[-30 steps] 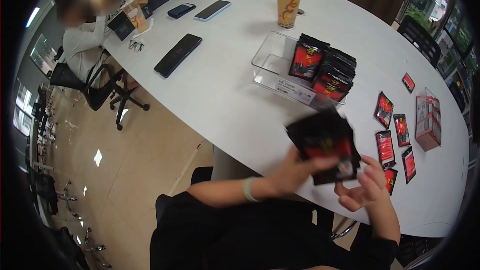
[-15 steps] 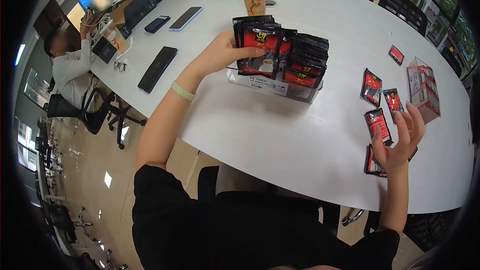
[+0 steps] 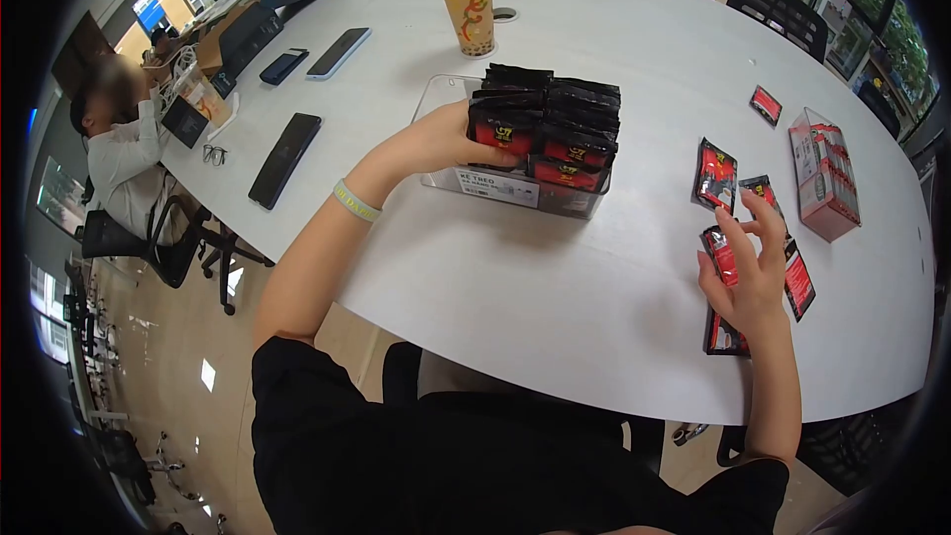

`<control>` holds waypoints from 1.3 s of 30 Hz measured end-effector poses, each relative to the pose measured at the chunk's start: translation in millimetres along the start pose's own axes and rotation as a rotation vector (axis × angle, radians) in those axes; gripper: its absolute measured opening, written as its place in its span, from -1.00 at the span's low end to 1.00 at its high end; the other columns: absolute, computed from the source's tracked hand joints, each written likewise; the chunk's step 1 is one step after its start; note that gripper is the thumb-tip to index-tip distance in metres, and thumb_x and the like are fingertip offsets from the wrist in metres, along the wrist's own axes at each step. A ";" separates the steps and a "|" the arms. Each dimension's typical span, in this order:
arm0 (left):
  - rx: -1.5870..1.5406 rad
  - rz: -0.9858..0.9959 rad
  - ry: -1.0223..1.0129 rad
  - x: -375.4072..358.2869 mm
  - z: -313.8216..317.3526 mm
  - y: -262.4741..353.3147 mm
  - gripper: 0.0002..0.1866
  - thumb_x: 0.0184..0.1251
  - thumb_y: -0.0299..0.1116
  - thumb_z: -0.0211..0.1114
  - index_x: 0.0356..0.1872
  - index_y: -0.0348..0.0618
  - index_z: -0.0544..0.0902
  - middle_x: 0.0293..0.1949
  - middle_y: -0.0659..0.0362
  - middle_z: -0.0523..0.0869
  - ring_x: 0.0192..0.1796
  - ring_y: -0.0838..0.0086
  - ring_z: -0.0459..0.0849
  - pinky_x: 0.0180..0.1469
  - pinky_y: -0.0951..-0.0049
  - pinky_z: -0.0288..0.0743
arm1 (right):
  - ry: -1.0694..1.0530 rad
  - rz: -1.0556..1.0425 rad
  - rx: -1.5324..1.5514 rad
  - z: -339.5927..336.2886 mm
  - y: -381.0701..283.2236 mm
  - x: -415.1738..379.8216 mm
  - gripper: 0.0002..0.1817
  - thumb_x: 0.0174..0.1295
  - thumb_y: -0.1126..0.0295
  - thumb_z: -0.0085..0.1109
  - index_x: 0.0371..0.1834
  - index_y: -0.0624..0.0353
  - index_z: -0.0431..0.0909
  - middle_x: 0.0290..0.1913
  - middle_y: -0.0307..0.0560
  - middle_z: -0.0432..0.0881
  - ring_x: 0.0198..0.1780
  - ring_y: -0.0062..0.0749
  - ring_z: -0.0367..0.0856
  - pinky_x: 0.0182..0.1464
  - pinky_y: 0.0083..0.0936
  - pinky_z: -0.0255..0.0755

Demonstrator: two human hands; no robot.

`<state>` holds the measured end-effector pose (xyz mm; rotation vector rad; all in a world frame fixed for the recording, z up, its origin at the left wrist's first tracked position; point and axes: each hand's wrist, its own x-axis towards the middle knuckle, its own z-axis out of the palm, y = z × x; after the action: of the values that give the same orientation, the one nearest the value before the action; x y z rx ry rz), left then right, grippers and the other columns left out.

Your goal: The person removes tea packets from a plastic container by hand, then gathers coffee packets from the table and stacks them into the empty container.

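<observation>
A clear plastic box point(image 3: 495, 188) holds two rows of black-and-red coffee sachets point(image 3: 575, 129) standing upright. My left hand point(image 3: 446, 144) reaches over the box's left part, its thumb pressed on the front sachet of the left row and its other fingers hidden behind. On the right, my right hand point(image 3: 753, 277) hovers with fingers apart and holds nothing. Around and beneath it lie several loose sachets, among them one point(image 3: 716, 174) just beyond the fingertips and another point(image 3: 799, 279) beside the hand.
A second clear box with red sachets point(image 3: 827, 173) stands at the right, near a small red packet point(image 3: 766, 105). Behind the front box is a drink cup point(image 3: 468, 5). Phones point(image 3: 285, 160) and glasses point(image 3: 214, 155) lie at left, where a person point(image 3: 124, 159) sits.
The left-row sachets have gone down into the box with my left hand. My right hand has shifted slightly up and left over the loose sachets. The whole view has shifted a little.
</observation>
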<state>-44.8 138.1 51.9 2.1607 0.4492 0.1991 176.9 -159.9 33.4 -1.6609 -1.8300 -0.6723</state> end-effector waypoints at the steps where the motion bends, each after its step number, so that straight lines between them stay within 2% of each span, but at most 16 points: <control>1: -0.003 -0.001 -0.001 -0.6 1.9 1.2 -0.40 -0.01 -0.35 0.43 0.08 -0.31 0.42 -0.01 0.04 0.56 -0.05 0.48 0.52 0.02 0.55 0.39 | -0.014 -0.002 0.016 1.2 1.7 -1.0 -0.40 -0.20 0.54 0.30 0.05 0.16 0.46 0.14 0.13 0.29 0.06 -0.07 0.39 -0.24 -0.45 0.44; 3: 0.165 -0.131 0.227 -5.9 6.3 9.4 -0.11 -0.05 -0.30 0.46 0.26 -0.36 0.10 0.08 -0.07 0.44 0.04 0.39 0.50 0.09 0.50 0.37 | -0.022 0.003 0.021 2.8 1.9 -1.6 -0.39 -0.20 0.53 0.30 0.06 0.16 0.45 0.14 0.13 0.29 0.05 -0.07 0.40 -0.23 -0.45 0.44; 4: 0.164 -0.131 0.228 -9.2 7.9 16.8 -0.11 -0.05 -0.30 0.46 0.26 -0.36 0.10 0.08 -0.07 0.44 0.04 0.39 0.50 0.09 0.50 0.37 | -0.028 0.008 0.025 3.2 2.0 -1.7 -0.38 -0.21 0.53 0.31 0.07 0.16 0.44 0.15 0.13 0.29 0.04 -0.07 0.40 -0.23 -0.45 0.44; 6: -0.086 -0.240 0.307 -15.1 10.6 33.7 0.07 -0.06 -0.28 0.46 0.31 -0.39 -0.17 0.07 -0.12 0.40 0.09 0.33 0.48 0.14 0.44 0.35 | -0.045 0.020 0.036 3.7 2.3 -2.4 -0.38 -0.19 0.52 0.31 0.09 0.16 0.42 0.16 0.14 0.29 0.05 -0.07 0.40 -0.19 -0.41 0.44; 8: -0.318 -0.295 0.298 -15.2 13.4 45.2 0.06 -0.02 -0.30 0.42 0.32 -0.38 -0.21 0.07 -0.10 0.41 0.11 0.33 0.47 0.16 0.41 0.34 | -0.062 0.031 0.049 1.6 0.8 -2.1 -0.37 -0.18 0.50 0.30 0.10 0.16 0.41 0.17 0.14 0.28 0.06 -0.06 0.40 -0.15 -0.38 0.44; 12: -0.830 -0.278 0.396 -4.9 24.8 43.2 0.03 0.06 -0.37 0.34 0.33 -0.35 -0.30 0.08 -0.10 0.41 0.14 0.35 0.46 0.16 0.42 0.34 | -0.377 0.136 -0.023 -11.6 -11.4 5.8 -0.30 -0.13 0.41 0.33 0.19 0.15 0.33 0.21 0.16 0.24 0.20 0.02 0.28 0.11 -0.24 0.30; 13: -0.848 -0.279 0.408 -3.8 26.4 42.0 -0.11 0.16 -0.31 0.27 0.34 -0.28 -0.17 0.09 0.03 0.44 0.14 0.42 0.46 0.15 0.42 0.34 | -0.473 0.189 -0.056 -12.6 -14.5 5.8 -0.27 -0.12 0.37 0.34 0.22 0.15 0.30 0.23 0.17 0.23 0.25 0.05 0.23 0.18 -0.21 0.23; 16: -0.854 -0.191 0.237 -6.2 23.4 42.4 -0.28 0.29 -0.15 0.15 0.33 -0.21 -0.01 0.12 0.15 0.44 0.15 0.47 0.46 0.14 0.38 0.34 | -0.526 0.247 0.009 -12.1 -16.4 1.6 -0.23 -0.13 0.33 0.36 0.25 0.15 0.26 0.25 0.20 0.20 0.31 0.08 0.16 0.22 -0.20 0.18; 19: -0.815 -0.242 0.234 -5.1 25.0 47.2 -0.36 0.36 0.01 0.00 0.31 -0.15 0.09 0.15 0.22 0.44 0.15 0.48 0.46 0.17 0.31 0.33 | -0.519 0.223 0.009 -14.1 -17.2 3.0 -0.23 -0.11 0.33 0.35 0.25 0.15 0.26 0.26 0.20 0.19 0.32 0.07 0.15 0.22 -0.20 0.18; 29: -1.098 -0.076 0.095 -0.8 25.4 37.2 -0.39 0.36 0.05 -0.03 0.26 -0.15 0.19 0.09 0.08 0.50 0.13 0.39 0.48 0.21 0.29 0.29 | -0.624 0.346 -0.050 1.4 8.4 -10.7 -0.21 -0.05 0.07 0.30 0.26 0.17 0.25 0.32 0.24 0.12 0.32 0.10 0.13 0.27 -0.10 0.08; 31: -1.005 -0.088 0.175 -6.3 24.0 40.8 -0.33 0.34 0.03 0.00 0.32 -0.15 0.08 0.15 0.08 0.44 0.17 0.35 0.44 0.27 0.28 0.21 | -0.548 0.332 -0.008 6.3 18.0 -14.1 -0.24 0.01 0.02 0.24 0.23 0.21 0.28 0.33 0.26 0.11 0.34 0.09 0.10 0.30 -0.05 -0.01; 34: -0.899 -0.067 0.292 -23.8 34.0 59.7 -0.30 0.36 -0.01 -0.02 0.35 -0.18 -0.05 0.30 0.05 0.22 0.34 0.30 0.20 0.38 0.28 0.00 | -0.336 0.344 -0.014 21.5 31.9 -16.9 -0.28 0.05 0.04 0.22 0.21 0.25 0.30 0.34 0.24 0.09 0.35 0.07 0.08 0.30 0.01 -0.06; 35: -0.720 -0.002 0.439 -34.0 40.2 68.5 -0.30 0.38 -0.04 -0.04 0.36 -0.19 -0.08 0.34 0.02 0.09 0.39 0.29 0.04 0.40 0.29 -0.11 | -0.309 0.360 -0.061 28.0 37.1 -18.8 -0.30 0.05 0.05 0.22 0.20 0.25 0.32 0.32 0.24 0.14 0.34 0.06 0.12 0.30 0.00 -0.05; 36: -0.532 0.065 0.590 -40.2 43.0 72.4 -0.30 0.39 -0.06 -0.07 0.37 -0.21 -0.12 0.38 0.00 -0.04 0.45 0.27 -0.13 0.42 0.30 -0.22 | -0.300 0.364 -0.062 29.9 40.3 -16.7 -0.30 0.05 0.05 0.22 0.20 0.25 0.32 0.32 0.24 0.14 0.34 0.06 0.12 0.30 0.00 -0.05; 38: -0.081 0.382 0.742 -38.2 58.4 57.9 -0.15 0.24 -0.17 0.19 0.36 -0.25 -0.15 0.38 -0.16 -0.13 0.42 0.07 -0.08 0.37 0.20 -0.09 | -0.386 0.451 0.018 35.0 42.6 -17.1 -0.32 0.06 0.04 0.21 0.17 0.25 0.34 0.25 0.25 0.27 0.29 0.08 0.22 0.30 -0.02 -0.04; 39: -0.005 0.591 0.720 -38.5 69.7 64.5 -0.13 0.18 -0.19 0.26 0.35 -0.25 -0.10 0.37 -0.21 -0.12 0.42 0.03 -0.09 0.36 0.17 -0.05 | -0.301 0.404 0.034 34.8 43.5 -14.0 -0.41 0.03 0.12 0.25 0.08 0.24 0.42 0.06 0.19 0.48 0.15 0.01 0.40 0.29 0.00 -0.01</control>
<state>-43.4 36.3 63.9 2.1138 0.1799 1.3229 218.4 -141.1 -1.7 -2.1152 -1.6054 -0.2262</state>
